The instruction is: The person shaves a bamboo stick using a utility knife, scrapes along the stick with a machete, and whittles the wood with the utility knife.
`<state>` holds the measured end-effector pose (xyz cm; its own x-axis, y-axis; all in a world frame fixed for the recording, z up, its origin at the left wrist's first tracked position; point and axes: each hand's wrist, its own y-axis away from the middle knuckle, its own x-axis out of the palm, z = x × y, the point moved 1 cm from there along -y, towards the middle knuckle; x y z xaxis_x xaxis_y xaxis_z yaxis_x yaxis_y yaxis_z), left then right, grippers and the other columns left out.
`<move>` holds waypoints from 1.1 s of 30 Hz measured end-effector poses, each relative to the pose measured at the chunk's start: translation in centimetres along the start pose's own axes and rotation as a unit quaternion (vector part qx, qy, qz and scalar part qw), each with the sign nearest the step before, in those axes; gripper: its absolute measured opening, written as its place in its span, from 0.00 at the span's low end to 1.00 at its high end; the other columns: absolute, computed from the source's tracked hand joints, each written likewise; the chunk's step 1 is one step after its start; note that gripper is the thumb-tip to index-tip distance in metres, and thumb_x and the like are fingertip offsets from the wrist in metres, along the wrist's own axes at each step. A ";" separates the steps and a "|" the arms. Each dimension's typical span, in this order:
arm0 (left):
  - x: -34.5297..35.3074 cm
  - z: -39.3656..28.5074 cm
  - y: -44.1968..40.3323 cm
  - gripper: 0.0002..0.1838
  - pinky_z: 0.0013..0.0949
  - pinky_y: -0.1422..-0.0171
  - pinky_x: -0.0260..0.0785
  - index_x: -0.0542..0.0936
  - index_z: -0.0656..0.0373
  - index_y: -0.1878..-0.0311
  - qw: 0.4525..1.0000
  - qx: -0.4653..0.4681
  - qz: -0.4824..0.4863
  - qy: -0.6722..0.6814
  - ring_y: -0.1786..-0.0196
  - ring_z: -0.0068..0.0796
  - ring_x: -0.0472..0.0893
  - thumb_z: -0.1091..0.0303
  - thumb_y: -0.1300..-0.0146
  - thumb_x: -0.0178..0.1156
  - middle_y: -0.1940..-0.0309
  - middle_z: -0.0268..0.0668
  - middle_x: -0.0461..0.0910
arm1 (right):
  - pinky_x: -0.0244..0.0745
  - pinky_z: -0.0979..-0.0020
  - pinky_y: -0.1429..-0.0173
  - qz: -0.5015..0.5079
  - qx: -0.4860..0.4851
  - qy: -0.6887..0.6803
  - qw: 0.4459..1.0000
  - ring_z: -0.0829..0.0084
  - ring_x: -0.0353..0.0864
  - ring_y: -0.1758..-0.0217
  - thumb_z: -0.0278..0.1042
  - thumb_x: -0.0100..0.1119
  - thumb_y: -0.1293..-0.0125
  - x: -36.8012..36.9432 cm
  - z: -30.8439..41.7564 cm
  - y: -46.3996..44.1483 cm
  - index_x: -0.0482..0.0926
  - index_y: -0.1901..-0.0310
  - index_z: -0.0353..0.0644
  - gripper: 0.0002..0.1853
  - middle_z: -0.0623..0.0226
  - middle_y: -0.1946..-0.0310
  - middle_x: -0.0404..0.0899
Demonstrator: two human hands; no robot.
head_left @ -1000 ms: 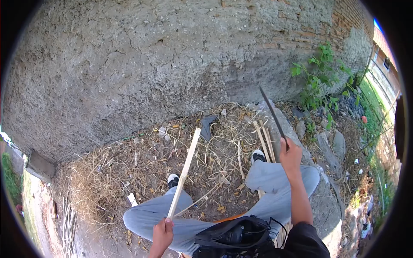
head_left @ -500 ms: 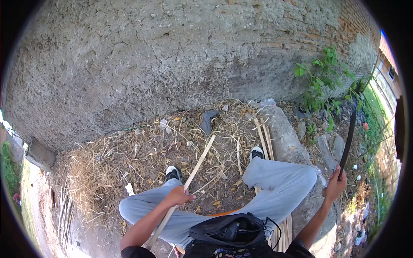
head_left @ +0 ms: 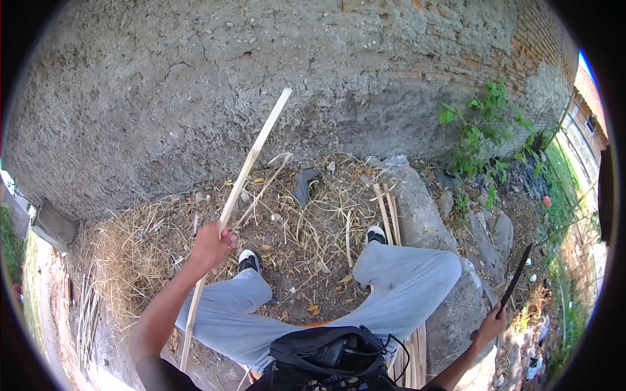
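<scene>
While our left hand (head_left: 210,246) is wrapped round a pale, slim bamboo strip (head_left: 254,151) that sticks out both above and below the fist, our right hand (head_left: 490,326), well off to the side, is clenched round a dark-bladed machete (head_left: 518,277). Beyond the left grip we've got rough, crumbly wall (head_left: 163,104), plus curly dry shavings (head_left: 313,228) on the ground.

smooth wooden strip (head_left: 252,159) at left, matt metal-looking blade (head_left: 517,279) at right, rough crumbly plaster wall (head_left: 163,85) on the far side, matt cloth trousers (head_left: 407,280) near, coarse concrete-like slab (head_left: 417,202) at right
</scene>
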<state>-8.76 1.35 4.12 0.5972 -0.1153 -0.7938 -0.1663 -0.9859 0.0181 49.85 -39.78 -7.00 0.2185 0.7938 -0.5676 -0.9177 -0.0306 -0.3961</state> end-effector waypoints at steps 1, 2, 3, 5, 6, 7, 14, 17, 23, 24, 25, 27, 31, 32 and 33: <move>-1.5 -1.0 -0.8 0.10 0.38 0.65 0.75 0.70 0.62 0.72 0.999 0.012 -0.029 -0.009 0.69 0.35 0.87 0.74 0.39 0.61 0.77 0.41 0.83 | 0.54 0.70 0.74 0.023 0.030 0.007 0.999 0.80 0.60 0.80 0.43 0.55 0.28 0.6 -1.3 -0.1 0.74 0.74 0.35 0.20 0.75 0.84 0.64; -3.0 -2.3 -1.4 0.09 0.40 0.64 0.75 0.70 0.63 0.72 0.999 0.027 -0.029 -0.028 0.67 0.37 0.87 0.75 0.39 0.61 0.76 0.42 0.83 | 0.54 0.70 0.74 0.025 0.029 0.005 0.999 0.80 0.60 0.80 0.43 0.55 0.28 1.0 -1.6 0.0 0.74 0.74 0.35 0.20 0.75 0.84 0.64; -4.2 -3.4 -1.9 0.08 0.41 0.63 0.75 0.70 0.64 0.71 0.998 0.043 -0.029 -0.048 0.66 0.39 0.87 0.75 0.39 0.60 0.75 0.43 0.84 | 0.55 0.70 0.74 0.035 0.022 -0.013 0.999 0.80 0.61 0.80 0.43 0.55 0.28 1.2 -1.3 0.5 0.74 0.74 0.35 0.20 0.74 0.84 0.64; -5.3 -3.4 -3.6 0.09 0.42 0.62 0.75 0.71 0.64 0.71 0.991 0.062 -0.068 -0.101 0.65 0.42 0.86 0.75 0.39 0.60 0.73 0.44 0.84 | 0.56 0.69 0.73 0.055 0.019 -0.029 0.998 0.78 0.62 0.79 0.42 0.55 0.28 1.0 0.0 1.4 0.74 0.74 0.35 0.20 0.72 0.84 0.64; -5.9 -3.6 -3.8 0.09 0.44 0.62 0.74 0.71 0.65 0.70 0.980 0.081 -0.103 -0.152 0.64 0.44 0.86 0.74 0.39 0.61 0.72 0.45 0.84 | 0.56 0.69 0.73 0.055 0.018 -0.030 0.998 0.78 0.62 0.79 0.42 0.55 0.28 0.9 -0.2 1.5 0.74 0.74 0.35 0.20 0.72 0.84 0.64; -6.6 -3.5 -3.8 0.09 0.44 0.62 0.74 0.71 0.65 0.70 0.980 0.080 -0.104 -0.152 0.64 0.44 0.86 0.74 0.39 0.61 0.72 0.45 0.84 | 0.57 0.68 0.73 0.052 0.010 -0.018 0.998 0.77 0.63 0.79 0.42 0.55 0.29 1.0 -0.6 1.7 0.74 0.74 0.35 0.20 0.71 0.84 0.65; -10.9 -3.1 3.0 0.20 0.48 0.63 0.71 0.73 0.65 0.69 0.916 0.066 -0.212 -0.334 0.66 0.51 0.82 0.57 0.44 0.70 0.72 0.46 0.79 | 0.65 0.58 0.68 0.043 0.007 0.104 0.994 0.59 0.72 0.77 0.47 0.56 0.31 -0.7 -7.2 2.9 0.80 0.71 0.34 0.21 0.58 0.79 0.76; -12.4 -2.8 8.1 0.21 0.45 0.65 0.68 0.73 0.64 0.70 0.950 -0.028 -0.183 -0.252 0.71 0.46 0.79 0.55 0.45 0.71 0.73 0.46 0.79 | 0.72 0.56 0.61 -0.012 0.010 0.214 0.977 0.53 0.81 0.67 0.50 0.58 0.35 -1.7 -6.9 5.3 0.84 0.63 0.36 0.21 0.53 0.73 0.81; -10.9 1.1 17.2 0.20 0.37 0.72 0.60 0.71 0.62 0.70 0.957 -0.074 -0.256 -0.118 0.79 0.30 0.67 0.58 0.41 0.70 0.77 0.35 0.74 | 0.75 0.55 0.52 0.088 0.143 0.307 0.937 0.51 0.83 0.55 0.47 0.65 0.43 -0.6 -10.8 7.0 0.84 0.55 0.38 0.21 0.52 0.63 0.85; -10.6 1.6 18.3 0.18 0.36 0.72 0.59 0.72 0.62 0.69 0.958 -0.090 -0.271 -0.029 0.78 0.28 0.66 0.59 0.39 0.68 0.77 0.33 0.72 | 0.75 0.55 0.52 0.088 0.144 0.309 0.936 0.51 0.83 0.55 0.47 0.65 0.43 -0.3 -10.9 7.3 0.84 0.55 0.38 0.21 0.52 0.63 0.85; -10.2 2.2 19.3 0.16 0.34 0.72 0.58 0.73 0.63 0.67 0.951 -0.105 -0.284 0.060 0.77 0.25 0.64 0.61 0.37 0.67 0.77 0.32 0.71 | 0.75 0.54 0.51 0.101 0.164 0.298 0.935 0.51 0.83 0.55 0.45 0.66 0.44 0.0 -11.0 7.7 0.84 0.55 0.39 0.20 0.53 0.62 0.85; -9.2 4.8 21.2 0.14 0.34 0.71 0.57 0.74 0.63 0.67 0.943 -0.124 -0.301 0.072 0.77 0.25 0.64 0.62 0.36 0.66 0.77 0.32 0.71 | 0.75 0.54 0.50 0.113 0.186 0.285 0.934 0.50 0.83 0.55 0.43 0.67 0.45 0.3 -10.8 8.2 0.84 0.55 0.40 0.19 0.53 0.60 0.85; -7.0 6.4 22.9 0.13 0.34 0.69 0.58 0.75 0.64 0.66 0.902 -0.129 -0.411 -0.002 0.75 0.27 0.65 0.63 0.34 0.63 0.78 0.36 0.69 | 0.74 0.52 0.50 0.112 0.157 0.285 0.939 0.50 0.83 0.55 0.42 0.69 0.46 1.3 -11.1 9.3 0.81 0.54 0.40 0.20 0.54 0.59 0.84; -6.7 6.2 23.1 0.13 0.34 0.69 0.58 0.75 0.64 0.66 0.902 -0.130 -0.412 0.000 0.75 0.27 0.65 0.63 0.34 0.63 0.78 0.36 0.69 | 0.74 0.51 0.51 0.090 0.137 0.310 0.937 0.49 0.82 0.55 0.42 0.69 0.46 2.1 -11.7 9.5 0.80 0.54 0.40 0.20 0.54 0.59 0.83; -6.6 5.6 23.2 0.13 0.36 0.68 0.59 0.74 0.65 0.66 0.904 -0.157 -0.396 -0.027 0.74 0.30 0.66 0.63 0.34 0.63 0.77 0.38 0.70 | 0.74 0.51 0.51 0.090 0.136 0.308 0.938 0.49 0.82 0.55 0.42 0.69 0.46 2.9 -12.8 9.5 0.80 0.54 0.40 0.20 0.54 0.59 0.83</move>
<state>-20.94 -20.06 6.40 0.3908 0.6400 -0.6616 0.5336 -0.7431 -0.4038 46.05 -45.54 -21.70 0.1259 0.2877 -0.9494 -0.9904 0.0920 -0.1035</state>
